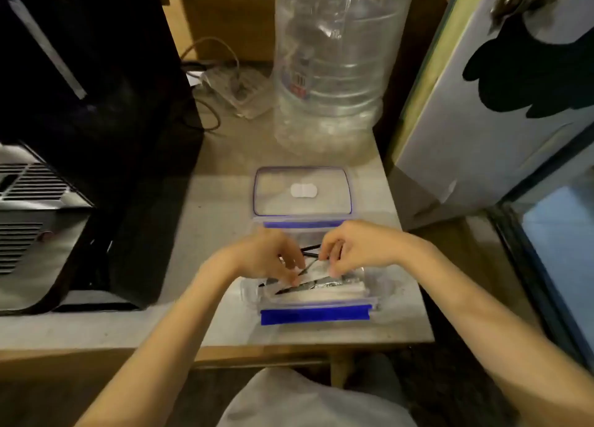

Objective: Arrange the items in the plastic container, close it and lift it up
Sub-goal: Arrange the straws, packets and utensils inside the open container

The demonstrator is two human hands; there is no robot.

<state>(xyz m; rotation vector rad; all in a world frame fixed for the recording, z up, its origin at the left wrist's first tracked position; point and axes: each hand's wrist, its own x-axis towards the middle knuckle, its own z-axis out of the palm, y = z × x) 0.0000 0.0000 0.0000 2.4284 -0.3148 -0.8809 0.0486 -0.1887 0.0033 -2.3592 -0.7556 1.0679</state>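
Observation:
A clear plastic container (316, 314) with blue clips sits open at the front of the grey table (209, 221). Its clear lid (302, 190), blue-rimmed with a white patch in the middle, lies flat just behind it. Inside the container are foil packets (334, 283), white flat items and thin black pieces (310, 249). My left hand (266, 254) and my right hand (356, 249) both reach into the container, fingers pinched on the thin items between them. What exactly each finger holds is blurred.
A large clear water jug (334, 63) stands behind the lid. A black computer case (86, 73) and a vented device (29, 201) fill the left side. Cables and a power strip (231, 85) lie at the back. A white fridge door (501, 98) is on the right.

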